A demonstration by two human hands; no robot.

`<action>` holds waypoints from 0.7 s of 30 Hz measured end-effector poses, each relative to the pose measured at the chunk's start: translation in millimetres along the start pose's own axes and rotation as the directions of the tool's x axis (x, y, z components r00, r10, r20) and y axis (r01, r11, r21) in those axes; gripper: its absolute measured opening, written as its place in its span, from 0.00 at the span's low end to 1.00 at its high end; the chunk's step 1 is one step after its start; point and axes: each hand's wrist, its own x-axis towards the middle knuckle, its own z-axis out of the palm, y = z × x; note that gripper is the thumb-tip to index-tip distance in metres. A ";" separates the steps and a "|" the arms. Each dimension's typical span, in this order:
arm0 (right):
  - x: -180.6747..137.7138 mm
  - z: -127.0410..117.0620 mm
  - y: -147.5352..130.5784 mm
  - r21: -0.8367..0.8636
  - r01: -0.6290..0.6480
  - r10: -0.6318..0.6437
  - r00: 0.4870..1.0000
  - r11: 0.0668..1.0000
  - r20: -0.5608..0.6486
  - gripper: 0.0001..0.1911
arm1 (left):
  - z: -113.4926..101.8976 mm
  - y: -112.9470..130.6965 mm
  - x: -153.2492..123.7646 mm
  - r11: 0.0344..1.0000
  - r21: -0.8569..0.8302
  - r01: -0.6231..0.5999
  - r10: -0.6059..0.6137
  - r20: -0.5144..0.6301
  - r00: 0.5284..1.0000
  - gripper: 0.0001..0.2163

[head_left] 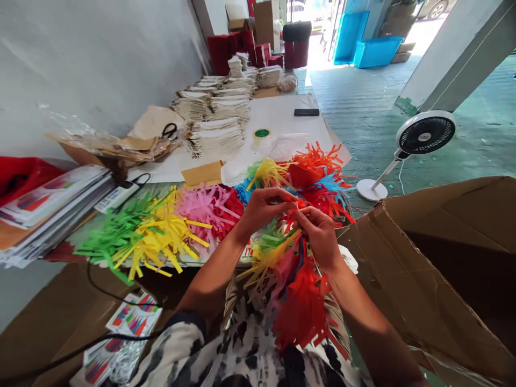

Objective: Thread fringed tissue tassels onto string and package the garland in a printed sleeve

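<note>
At the front edge of the table, my left hand (264,209) and my right hand (321,232) meet with their fingertips pinched close together. Between them runs a thin pale string at the top of a bunch of paper tassels (300,306). The bunch hangs over my lap in red, pink, yellow and green strips. Exactly how the string passes through my fingers is too small to make out. Beside my left forearm lie green tassels (121,231), yellow tassels (165,231) and pink tassels (207,204). Orange-red tassels (316,161) and blue tassels (334,185) are piled beyond my hands.
Stacked off-white bundles (217,137) line the wall side of the table, near a green tape roll (262,133) and a black phone (306,112). Black scissors (169,130) lie on brown paper. A large cardboard box (435,236) and a fan (425,134) stand at the right.
</note>
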 end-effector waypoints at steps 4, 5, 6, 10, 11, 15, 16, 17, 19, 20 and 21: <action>3.8 -7.6 1.5 -0.028 0.087 -0.090 0.983 0.996 -0.160 0.18 | 4.6 -10.9 10.2 0.999 -0.033 0.019 -0.020 -0.042 0.999 0.20; 4.8 -8.4 1.5 -0.046 0.113 -0.120 0.973 0.993 -0.195 0.17 | 6.8 -10.0 11.7 0.999 -0.034 0.018 -0.020 -0.055 0.998 0.21; 5.8 -8.5 1.4 -0.066 0.129 -0.140 0.967 0.989 -0.213 0.17 | 9.5 -8.4 12.9 0.999 -0.035 0.020 -0.022 -0.065 0.998 0.22; 10.0 -3.3 3.0 -0.094 0.145 -0.161 0.968 0.985 -0.194 0.19 | 20.5 -5.6 16.7 0.999 -0.038 0.034 -0.037 -0.082 0.996 0.25; 10.9 -2.0 4.0 -0.098 0.143 -0.160 0.969 0.985 -0.189 0.19 | 22.5 -7.3 17.7 0.999 -0.037 0.030 -0.034 -0.089 0.996 0.25; 14.4 -2.1 8.9 -0.100 0.098 -0.114 0.980 0.990 -0.165 0.22 | 26.2 -20.6 21.2 0.999 -0.033 -0.001 -0.003 -0.112 0.994 0.22; 15.3 -3.2 10.3 -0.094 0.090 -0.104 0.982 0.991 -0.158 0.23 | 26.5 -23.9 21.7 0.999 -0.034 -0.009 0.006 -0.110 0.994 0.21; 16.1 -4.5 11.5 -0.089 0.085 -0.098 0.984 0.992 -0.151 0.23 | 26.8 -26.6 21.9 0.999 -0.035 -0.017 0.013 -0.109 0.994 0.21; 17.4 -6.5 13.6 -0.094 0.081 -0.094 0.985 0.992 -0.143 0.23 | 27.5 -30.0 21.3 0.999 -0.037 -0.016 0.012 -0.105 0.994 0.21; 17.9 -7.1 14.2 -0.101 0.079 -0.093 0.986 0.992 -0.140 0.23 | 27.8 -30.8 20.5 0.999 -0.044 -0.004 -0.001 -0.105 0.994 0.21; 18.1 -7.2 14.7 -0.109 0.077 -0.091 0.987 0.991 -0.134 0.23 | 28.1 -31.1 19.5 0.998 -0.058 0.011 -0.017 -0.109 0.994 0.21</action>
